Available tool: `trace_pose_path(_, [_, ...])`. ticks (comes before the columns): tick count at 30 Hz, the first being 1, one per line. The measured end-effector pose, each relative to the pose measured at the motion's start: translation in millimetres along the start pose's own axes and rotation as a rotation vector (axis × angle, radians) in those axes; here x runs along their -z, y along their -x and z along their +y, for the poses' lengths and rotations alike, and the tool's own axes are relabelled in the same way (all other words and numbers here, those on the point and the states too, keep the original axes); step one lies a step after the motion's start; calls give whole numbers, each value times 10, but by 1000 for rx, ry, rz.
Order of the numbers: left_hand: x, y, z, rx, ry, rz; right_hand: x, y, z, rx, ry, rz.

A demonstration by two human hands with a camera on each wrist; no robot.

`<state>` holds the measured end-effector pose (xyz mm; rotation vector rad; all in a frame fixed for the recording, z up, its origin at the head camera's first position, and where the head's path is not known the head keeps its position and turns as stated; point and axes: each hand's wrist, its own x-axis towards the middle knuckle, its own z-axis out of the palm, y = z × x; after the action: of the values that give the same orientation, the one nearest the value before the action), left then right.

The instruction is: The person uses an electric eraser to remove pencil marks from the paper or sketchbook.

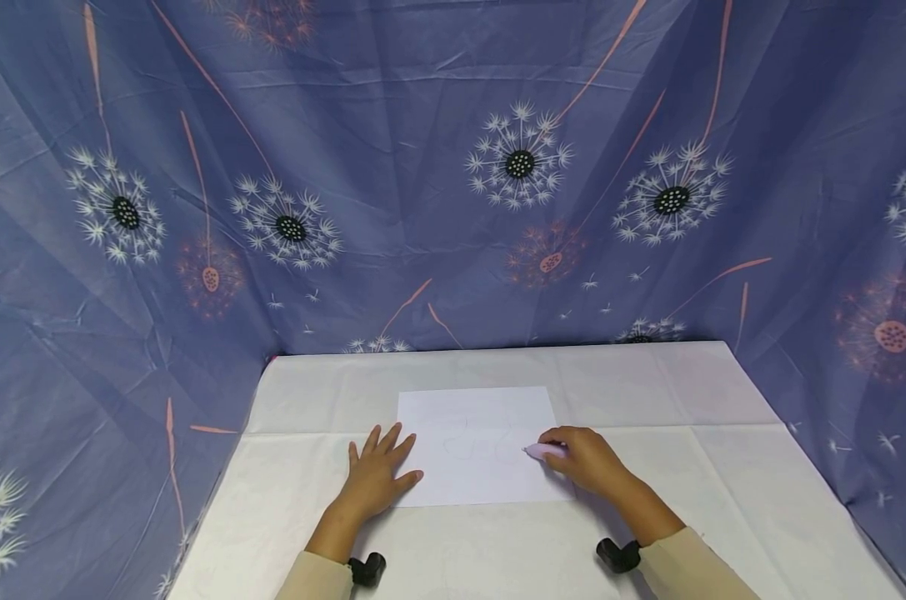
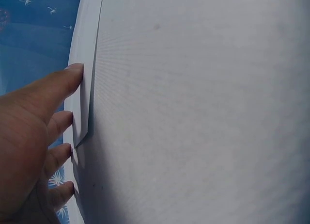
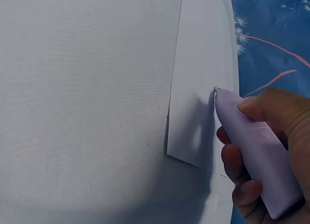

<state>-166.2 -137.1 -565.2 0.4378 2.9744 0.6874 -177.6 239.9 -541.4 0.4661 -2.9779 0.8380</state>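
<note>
A white sheet of paper (image 1: 475, 408) lies flat on the white-covered table, with faint lines across its middle. My left hand (image 1: 377, 479) rests with fingers spread at the sheet's left edge; in the left wrist view its thumb (image 2: 68, 78) touches the near edge of the paper. Over the sheet's right side, my right hand (image 1: 591, 458) grips a thick lilac pen-shaped tool (image 3: 259, 156) with a small metal tip. The tip points left and meets the paper or stands just above it; I cannot tell which. The thumb (image 3: 261, 107) presses along the tool's upper side.
The table (image 1: 670, 467) carries a white cloth with fold creases. Behind and beside it hangs a blue curtain (image 1: 415, 167) printed with dandelions. Black wrist-worn devices sit at the left wrist (image 1: 367, 570) and the right wrist (image 1: 618, 555), below beige sleeves.
</note>
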Motion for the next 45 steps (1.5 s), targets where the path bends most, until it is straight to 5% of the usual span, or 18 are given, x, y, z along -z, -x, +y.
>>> trace_pose_path(45, [-28, -6, -12, -1, -1, 11, -36, 69, -69, 57, 2, -39])
